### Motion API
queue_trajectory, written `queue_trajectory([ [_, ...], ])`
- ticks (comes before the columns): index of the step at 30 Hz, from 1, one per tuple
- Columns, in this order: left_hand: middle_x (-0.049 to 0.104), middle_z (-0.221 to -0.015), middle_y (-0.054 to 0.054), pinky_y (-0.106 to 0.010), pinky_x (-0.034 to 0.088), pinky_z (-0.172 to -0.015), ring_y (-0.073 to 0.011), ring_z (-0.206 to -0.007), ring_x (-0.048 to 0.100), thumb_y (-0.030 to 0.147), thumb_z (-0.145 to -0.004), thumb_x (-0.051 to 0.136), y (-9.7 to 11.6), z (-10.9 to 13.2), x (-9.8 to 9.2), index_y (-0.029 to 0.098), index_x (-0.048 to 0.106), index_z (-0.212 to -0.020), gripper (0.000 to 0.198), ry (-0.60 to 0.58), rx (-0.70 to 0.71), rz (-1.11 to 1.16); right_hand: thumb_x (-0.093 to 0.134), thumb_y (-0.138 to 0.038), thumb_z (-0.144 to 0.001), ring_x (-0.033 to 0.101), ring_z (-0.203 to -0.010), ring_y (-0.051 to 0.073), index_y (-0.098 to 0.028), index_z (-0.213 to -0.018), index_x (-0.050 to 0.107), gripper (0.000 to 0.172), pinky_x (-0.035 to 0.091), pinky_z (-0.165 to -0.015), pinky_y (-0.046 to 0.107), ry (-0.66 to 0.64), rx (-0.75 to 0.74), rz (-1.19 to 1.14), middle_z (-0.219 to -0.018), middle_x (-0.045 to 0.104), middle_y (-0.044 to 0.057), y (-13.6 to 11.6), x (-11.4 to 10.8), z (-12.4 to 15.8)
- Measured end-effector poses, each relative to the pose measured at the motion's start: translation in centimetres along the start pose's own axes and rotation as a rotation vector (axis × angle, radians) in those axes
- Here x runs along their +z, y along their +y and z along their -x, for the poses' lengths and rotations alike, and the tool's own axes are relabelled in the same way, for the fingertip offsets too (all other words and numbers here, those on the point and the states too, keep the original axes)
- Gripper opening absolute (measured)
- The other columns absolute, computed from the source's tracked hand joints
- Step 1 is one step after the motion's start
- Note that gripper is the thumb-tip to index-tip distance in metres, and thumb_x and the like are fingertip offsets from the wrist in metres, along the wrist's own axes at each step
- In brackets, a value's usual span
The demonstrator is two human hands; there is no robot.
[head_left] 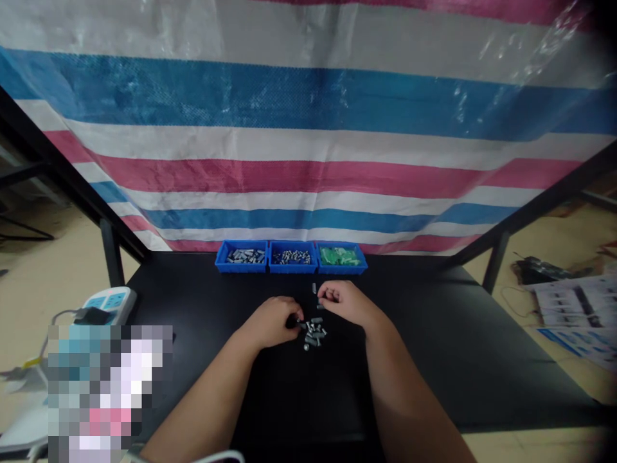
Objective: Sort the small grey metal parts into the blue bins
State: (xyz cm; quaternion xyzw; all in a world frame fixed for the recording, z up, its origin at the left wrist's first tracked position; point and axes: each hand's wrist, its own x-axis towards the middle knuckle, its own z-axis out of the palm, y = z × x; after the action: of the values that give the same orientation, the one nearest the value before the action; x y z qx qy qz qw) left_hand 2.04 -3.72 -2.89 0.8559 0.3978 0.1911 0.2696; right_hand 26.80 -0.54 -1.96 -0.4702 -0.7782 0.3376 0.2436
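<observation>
A small pile of metal screws and grey cylindrical pieces (315, 333) lies on the black table in front of me. My left hand (274, 321) is at the pile's left edge, thumb and forefinger closing around a small metal piece (301, 323) whose exact kind is too small to tell. Just above the pile, my right hand (347, 302) has its fingers curled, with a small grey cylindrical piece (321, 307) at the thumb and fingertips. Another metal cylinder (314, 288) stands apart on the table, beyond the right fingertips.
Three blue bins line the back edge: grey cylinders in the left bin (241, 269), small screws in the middle bin (293, 269), green packets in the right bin (343, 270). A striped sheet (308, 173) hangs behind. A power strip (126, 303) sits at the left edge of the table (424, 360).
</observation>
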Motion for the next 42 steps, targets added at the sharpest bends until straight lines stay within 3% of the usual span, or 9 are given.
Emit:
queue_trajectory([
  [7,0.063,-0.091,-0.004,-0.027,0.045,-0.073,-0.0186,-0.083,0.062,0.012,-0.080,0.061,-0.4,-0.4,-0.3,0.022,0.066,-0.088,0.014,0.100,-0.144,-0.061,0.070,-0.018,-0.078,0.052,-0.062,0.011,-0.021,-0.086,0.073,0.009,0.038,-0.060,0.023,-0.137,-0.056,0.084,-0.069,0.059,-0.004,-1.6,0.9,-0.1],
  [15,0.067,-0.089,-0.002,-0.026,0.044,-0.072,-0.0165,-0.080,0.062,0.012,-0.081,0.061,-1.4,-0.5,-0.5,0.022,0.065,-0.096,0.019,0.224,-0.136,0.096,0.063,-0.007,-0.080,0.059,-0.092,0.018,-0.023,-0.106,0.070,0.032,0.046,-0.082,0.029,0.063,-0.143,0.269,-0.096,0.064,0.003,-2.6,4.3,-1.3],
  [18,0.067,-0.085,-0.002,-0.026,0.045,-0.071,-0.0155,-0.076,0.062,0.021,-0.085,0.064,-2.6,-0.5,-0.9,0.020,0.064,-0.089,0.005,0.421,-0.220,0.280,0.064,-0.009,-0.083,0.060,-0.095,0.019,-0.025,-0.116,0.069,0.037,0.045,-0.087,0.031,0.087,-0.152,0.287,-0.101,0.065,0.004,-2.4,5.2,-1.7],
  [23,0.067,-0.076,0.000,-0.025,0.050,-0.073,-0.0136,-0.071,0.065,0.032,-0.078,0.077,-5.1,-0.8,-1.8,0.016,0.065,-0.089,0.023,0.862,-0.416,0.764,0.065,-0.015,-0.086,0.061,-0.088,0.019,-0.026,-0.107,0.073,0.025,0.042,-0.084,0.034,0.104,-0.120,0.331,-0.088,0.069,0.001,-2.7,6.0,-2.1],
  [27,0.072,-0.101,-0.006,-0.030,0.053,-0.095,-0.0176,-0.098,0.071,0.021,-0.070,0.084,-5.7,-1.1,-3.1,0.014,0.069,-0.101,0.035,1.102,-0.378,1.246,0.067,-0.014,-0.085,0.061,-0.085,0.019,-0.024,-0.091,0.074,0.013,0.040,-0.081,0.033,0.090,-0.107,0.342,-0.080,0.070,0.000,-2.8,6.1,-2.3],
  [30,0.070,-0.116,-0.010,-0.031,0.051,-0.104,-0.0211,-0.116,0.066,0.011,-0.069,0.082,-5.2,-1.1,-4.0,0.015,0.070,-0.105,0.039,1.110,-0.319,1.433,0.067,-0.013,-0.084,0.061,-0.081,0.018,-0.023,-0.087,0.072,0.012,0.040,-0.080,0.032,0.106,-0.107,0.317,-0.078,0.070,0.000,-2.8,6.1,-2.4],
  [33,0.071,-0.114,-0.010,-0.030,0.052,-0.102,-0.0222,-0.117,0.066,0.010,-0.068,0.083,-4.8,-0.9,-4.3,0.015,0.071,-0.103,0.037,1.074,-0.283,1.461,0.066,-0.013,-0.083,0.061,-0.078,0.017,-0.023,-0.084,0.071,0.011,0.042,-0.077,0.030,0.148,-0.116,0.271,-0.076,0.069,-0.001,-2.6,5.9,-2.4],
  [38,0.071,-0.091,-0.003,-0.028,0.057,-0.085,-0.0175,-0.092,0.072,0.019,-0.066,0.086,-4.5,-0.8,-3.5,0.017,0.068,-0.091,0.031,0.948,-0.278,1.451,0.061,-0.018,-0.086,0.059,-0.066,0.014,-0.022,-0.086,0.069,0.009,0.044,-0.064,0.025,0.308,-0.109,0.123,-0.075,0.066,0.000,-1.9,5.6,-2.4],
  [42,0.063,-0.076,0.002,-0.022,0.050,-0.068,-0.0100,-0.068,0.062,0.028,-0.075,0.081,-4.0,-0.8,-2.3,0.019,0.066,-0.094,0.026,0.778,-0.229,1.196,0.059,-0.024,-0.088,0.060,-0.061,0.014,-0.021,-0.087,0.067,0.009,0.048,-0.061,0.025,0.447,-0.084,-0.007,-0.071,0.065,0.000,-1.0,5.3,-2.6],
])
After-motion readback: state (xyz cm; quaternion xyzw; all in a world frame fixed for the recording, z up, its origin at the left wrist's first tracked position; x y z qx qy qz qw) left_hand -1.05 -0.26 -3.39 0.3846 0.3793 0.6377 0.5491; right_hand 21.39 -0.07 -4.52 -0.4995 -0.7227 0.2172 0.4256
